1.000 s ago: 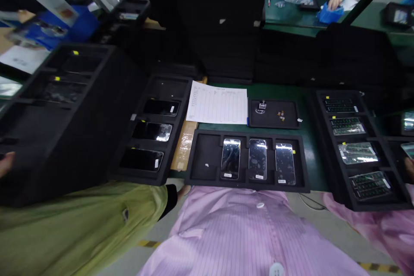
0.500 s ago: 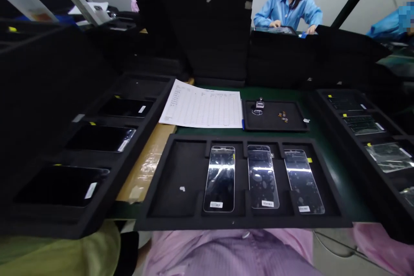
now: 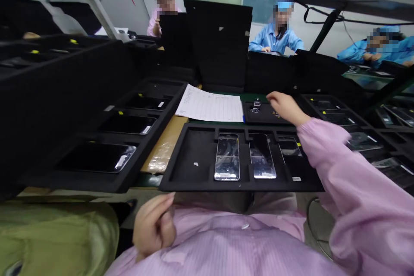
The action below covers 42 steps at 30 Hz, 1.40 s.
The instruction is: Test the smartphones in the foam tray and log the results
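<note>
My left hand [image 3: 154,225] is closed in a loose curl near the front edge of the black foam tray [image 3: 197,185], with nothing visible in it. Out in front, my right hand [image 3: 286,107] hovers over the small dark tray [image 3: 258,120], fingers stretched to the left and holding nothing I can see. In that tray stand a shiny metal object [image 3: 256,105] and several tiny brown parts [image 3: 275,114], partly hidden by my hand. Phone screens lie in the foam tray: a left one [image 3: 227,157], a middle one [image 3: 261,156] and a right one [image 3: 290,146], partly behind my sleeve.
A printed form [image 3: 210,105] lies left of the small tray. Another foam tray with dark screens [image 3: 129,124] is at the left, above a taped cardboard piece [image 3: 161,148]. More screens [image 3: 365,141] sit at the right. Co-workers [image 3: 274,36] work beyond tall black boards [image 3: 220,47].
Both my hands have come into view: the right reaches over the small tray, the left is by the front edge. My view has tilted up, showing more of the co-workers.
</note>
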Each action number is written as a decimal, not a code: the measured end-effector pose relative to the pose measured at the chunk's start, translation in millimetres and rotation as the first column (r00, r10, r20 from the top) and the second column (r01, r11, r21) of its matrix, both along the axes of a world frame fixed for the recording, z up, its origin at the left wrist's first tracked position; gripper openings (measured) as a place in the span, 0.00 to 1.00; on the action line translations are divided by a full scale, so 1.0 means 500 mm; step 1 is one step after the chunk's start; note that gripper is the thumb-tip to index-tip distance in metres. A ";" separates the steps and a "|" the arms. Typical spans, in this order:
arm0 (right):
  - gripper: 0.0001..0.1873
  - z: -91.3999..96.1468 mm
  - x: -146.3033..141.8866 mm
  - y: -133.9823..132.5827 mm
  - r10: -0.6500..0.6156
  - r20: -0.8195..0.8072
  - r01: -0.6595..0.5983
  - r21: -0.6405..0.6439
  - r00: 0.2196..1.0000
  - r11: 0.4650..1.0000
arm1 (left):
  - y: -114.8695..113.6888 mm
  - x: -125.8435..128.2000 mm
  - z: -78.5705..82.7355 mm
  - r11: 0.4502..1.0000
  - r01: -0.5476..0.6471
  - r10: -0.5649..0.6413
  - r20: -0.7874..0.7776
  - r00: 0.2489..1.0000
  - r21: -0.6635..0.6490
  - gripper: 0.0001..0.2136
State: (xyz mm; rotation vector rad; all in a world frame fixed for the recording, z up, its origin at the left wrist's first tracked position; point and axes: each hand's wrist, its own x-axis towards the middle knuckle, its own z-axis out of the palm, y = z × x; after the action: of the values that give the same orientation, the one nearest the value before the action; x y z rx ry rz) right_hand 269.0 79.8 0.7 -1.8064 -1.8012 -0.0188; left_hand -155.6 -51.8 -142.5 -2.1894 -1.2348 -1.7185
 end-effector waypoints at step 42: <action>0.22 -0.174 0.048 0.186 0.078 0.261 -0.100 0.071 0.962 0.992 | 0.153 0.208 0.115 0.829 0.105 -0.264 -0.219 0.939 -0.549 0.11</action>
State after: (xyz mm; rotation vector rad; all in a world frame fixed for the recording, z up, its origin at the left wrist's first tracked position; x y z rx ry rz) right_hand 293.1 173.0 -86.0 -1.7255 -2.0276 -0.3036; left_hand -51.4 24.9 -85.0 -2.8281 -1.6045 -1.1217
